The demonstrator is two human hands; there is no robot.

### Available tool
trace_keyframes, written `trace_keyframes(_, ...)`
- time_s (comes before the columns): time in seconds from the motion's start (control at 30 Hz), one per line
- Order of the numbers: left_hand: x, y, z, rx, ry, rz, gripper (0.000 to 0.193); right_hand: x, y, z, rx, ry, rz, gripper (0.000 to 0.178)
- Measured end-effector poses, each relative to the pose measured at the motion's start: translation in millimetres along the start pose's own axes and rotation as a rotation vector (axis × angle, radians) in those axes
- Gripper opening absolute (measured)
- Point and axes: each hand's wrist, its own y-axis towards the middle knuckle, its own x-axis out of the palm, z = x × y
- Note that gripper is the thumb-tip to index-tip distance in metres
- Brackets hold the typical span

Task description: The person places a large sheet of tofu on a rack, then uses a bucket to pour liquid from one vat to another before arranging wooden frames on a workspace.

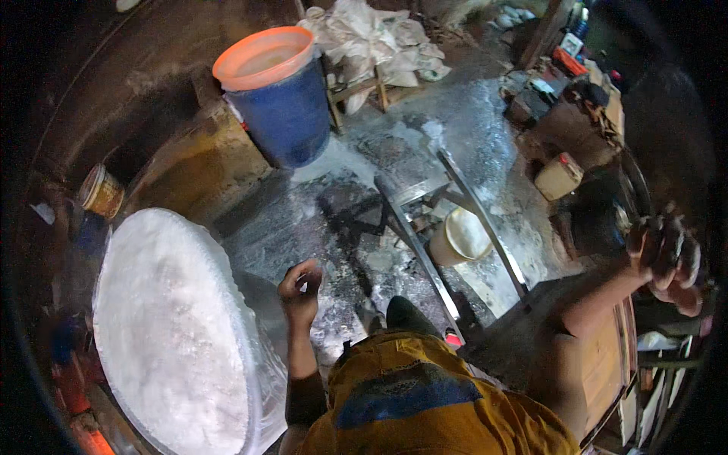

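Note:
My left hand [301, 292] is raised in front of my body, its fingers curled into a loop with a small pale gap showing through. Nothing held can be seen in it. To its left stands a wide round tub [250, 379], full to the rim with white material and wrapped in clear plastic. My right hand [666, 258] stretches far out to the right, beside dark clutter. Its fingers are smeared and dim, so their grip is unclear. Between the hands, a metal frame [413, 235] with two long rails stands over a pale bucket [442, 249] holding white stuff.
A blue barrel [280, 114] with an orange rim stands at the far left, near crumpled white sacks [371, 45]. A yellowish jerrycan [559, 176] lies at the right, below piled clutter. A wooden panel [607, 364] is beside my right arm. White residue streaks the floor [334, 163].

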Motion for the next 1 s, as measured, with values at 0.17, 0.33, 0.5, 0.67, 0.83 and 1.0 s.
trace_keyframes(0.17,-5,59,-17,-0.312,-0.201,0.146,0.034,-60,-131,329,0.806,-0.500,0.599,0.048)
trace_keyframes(0.33,-26,140,-44,-0.365,0.003,0.172,0.035,21,-444,582,1.339,-1.001,0.273,0.039)
trace_keyframes(0.5,-49,235,-109,-0.473,0.236,0.210,0.036,85,-455,614,1.860,-0.611,0.030,0.036)
trace_keyframes(0.67,-35,355,-156,-0.475,0.181,0.070,0.035,49,-394,669,1.847,-0.614,0.025,0.035)
trace_keyframes(0.83,39,487,-141,-0.400,0.104,-0.168,0.041,-45,-336,736,1.714,-0.837,0.240,0.039)
trace_keyframes(1.0,54,577,-197,-0.486,0.265,-0.442,0.041,-152,-92,777,1.441,-0.604,0.782,0.051)
